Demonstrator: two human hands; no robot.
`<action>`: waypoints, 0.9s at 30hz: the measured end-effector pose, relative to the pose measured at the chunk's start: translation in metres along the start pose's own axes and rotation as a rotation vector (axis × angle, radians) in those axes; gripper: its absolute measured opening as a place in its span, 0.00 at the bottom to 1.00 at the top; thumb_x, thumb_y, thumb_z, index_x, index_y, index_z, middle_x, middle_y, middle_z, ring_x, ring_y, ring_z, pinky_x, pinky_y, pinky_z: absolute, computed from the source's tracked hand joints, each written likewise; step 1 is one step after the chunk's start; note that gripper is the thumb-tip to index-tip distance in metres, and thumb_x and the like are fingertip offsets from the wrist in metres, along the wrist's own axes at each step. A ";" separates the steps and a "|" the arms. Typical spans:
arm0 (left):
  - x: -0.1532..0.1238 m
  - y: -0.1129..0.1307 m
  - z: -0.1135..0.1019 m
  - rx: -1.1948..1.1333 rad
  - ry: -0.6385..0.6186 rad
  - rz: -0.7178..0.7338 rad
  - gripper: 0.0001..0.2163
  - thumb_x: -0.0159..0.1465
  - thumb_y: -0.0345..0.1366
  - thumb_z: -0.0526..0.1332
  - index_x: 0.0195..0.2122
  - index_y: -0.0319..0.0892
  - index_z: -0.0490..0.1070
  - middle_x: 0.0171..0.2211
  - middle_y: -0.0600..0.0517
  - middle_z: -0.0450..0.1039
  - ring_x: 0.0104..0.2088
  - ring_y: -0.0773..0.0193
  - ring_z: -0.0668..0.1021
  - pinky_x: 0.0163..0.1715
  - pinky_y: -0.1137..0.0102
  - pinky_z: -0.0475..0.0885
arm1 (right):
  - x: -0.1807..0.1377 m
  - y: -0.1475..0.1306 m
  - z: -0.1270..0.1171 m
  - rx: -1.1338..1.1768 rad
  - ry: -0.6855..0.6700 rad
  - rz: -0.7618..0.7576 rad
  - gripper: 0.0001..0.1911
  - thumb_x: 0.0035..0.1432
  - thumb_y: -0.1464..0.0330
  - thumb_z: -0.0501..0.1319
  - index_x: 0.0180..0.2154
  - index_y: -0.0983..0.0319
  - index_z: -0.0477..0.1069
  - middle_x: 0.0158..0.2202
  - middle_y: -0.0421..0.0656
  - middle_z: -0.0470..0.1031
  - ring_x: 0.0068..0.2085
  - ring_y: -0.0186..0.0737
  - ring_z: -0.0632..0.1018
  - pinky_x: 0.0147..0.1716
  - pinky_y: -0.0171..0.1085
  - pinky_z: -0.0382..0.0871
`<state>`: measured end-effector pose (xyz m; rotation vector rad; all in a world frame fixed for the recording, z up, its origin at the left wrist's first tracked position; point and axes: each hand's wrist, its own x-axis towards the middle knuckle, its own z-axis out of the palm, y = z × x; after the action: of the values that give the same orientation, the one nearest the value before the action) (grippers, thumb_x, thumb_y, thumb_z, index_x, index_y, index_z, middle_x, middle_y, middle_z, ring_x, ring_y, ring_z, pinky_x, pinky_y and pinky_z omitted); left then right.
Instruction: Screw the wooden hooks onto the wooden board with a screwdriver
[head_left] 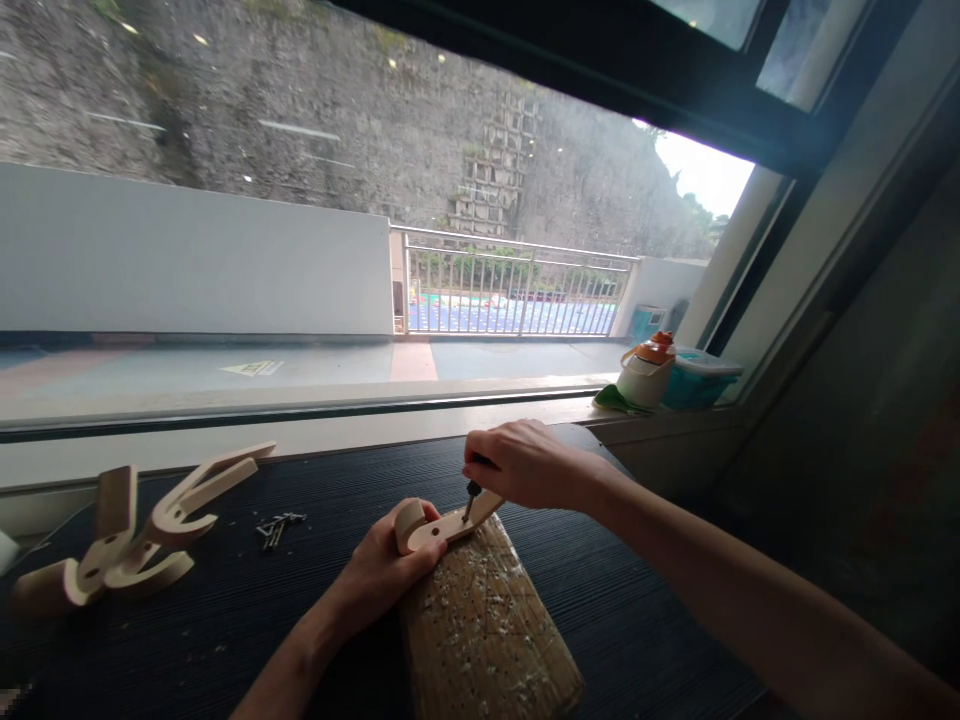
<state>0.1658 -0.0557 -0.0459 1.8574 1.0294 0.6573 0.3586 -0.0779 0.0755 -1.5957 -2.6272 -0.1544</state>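
Note:
My left hand grips the curled end of a pale wooden hook, which lies across the far end of a tape-wrapped block pitted with small holes. A dark hole shows in the hook near my left thumb. In my closed right hand is a screwdriver, its dark handle mostly hidden by the fingers. Its shaft points down, with the tip at a spot on the hook's flat part. Whether a screw sits under the tip is too small to tell.
Several more wooden hooks lie piled at the left of the dark table. Beside them is a small heap of screws. On the windowsill at the right stand a bottle with an orange top and a teal lidded box.

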 end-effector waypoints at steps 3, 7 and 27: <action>0.000 0.001 0.000 0.006 0.008 0.013 0.12 0.55 0.42 0.57 0.37 0.42 0.66 0.30 0.55 0.69 0.31 0.63 0.71 0.31 0.73 0.65 | 0.002 -0.002 0.001 -0.032 -0.011 0.040 0.17 0.62 0.59 0.49 0.35 0.62 0.69 0.27 0.42 0.74 0.27 0.34 0.71 0.24 0.34 0.49; -0.002 0.003 0.000 -0.002 0.011 0.007 0.12 0.54 0.42 0.57 0.36 0.42 0.66 0.30 0.54 0.69 0.31 0.63 0.71 0.31 0.73 0.66 | 0.001 -0.005 -0.004 -0.056 -0.020 0.069 0.20 0.62 0.57 0.46 0.34 0.62 0.70 0.27 0.43 0.74 0.27 0.35 0.71 0.24 0.34 0.48; -0.002 0.003 0.000 -0.014 0.002 -0.013 0.12 0.54 0.43 0.57 0.36 0.42 0.65 0.30 0.55 0.68 0.30 0.63 0.70 0.31 0.73 0.65 | -0.003 -0.002 -0.011 -0.035 -0.102 0.100 0.21 0.62 0.56 0.45 0.33 0.61 0.69 0.27 0.43 0.74 0.28 0.36 0.72 0.23 0.34 0.49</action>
<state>0.1661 -0.0583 -0.0437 1.8370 1.0348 0.6566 0.3580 -0.0827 0.0858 -1.7885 -2.6243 -0.1179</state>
